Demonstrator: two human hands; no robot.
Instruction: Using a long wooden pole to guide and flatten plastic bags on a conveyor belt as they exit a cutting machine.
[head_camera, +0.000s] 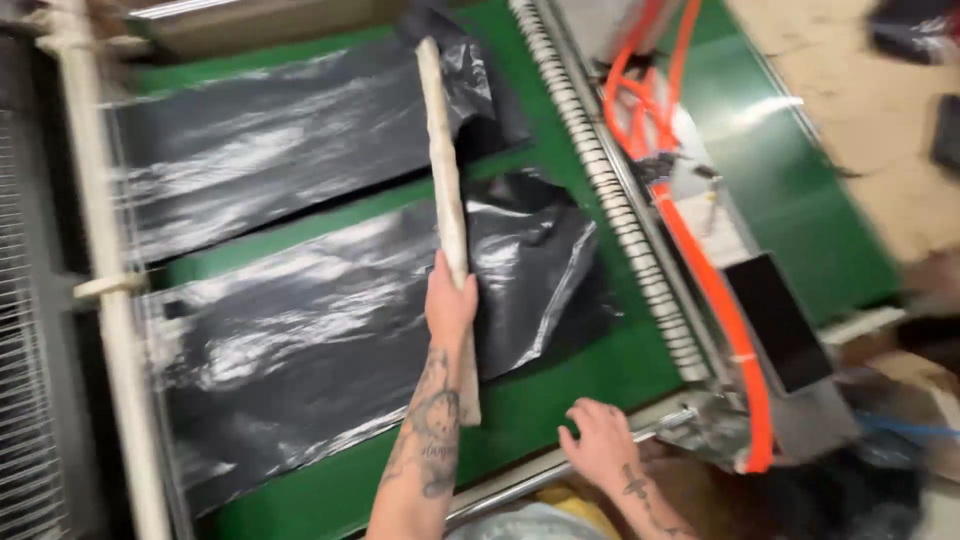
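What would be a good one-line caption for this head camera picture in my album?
Left hand grips a long pale stick over black plastic sheets on a green belt; right hand rests on its edge.

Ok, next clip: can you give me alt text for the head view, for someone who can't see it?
A person's left hand grips a long pale stick laid across shiny black plastic sheets on a green conveyor belt. Their right hand rests on the metal rail at the belt's near edge, with orange hoses running along the machine to the right.
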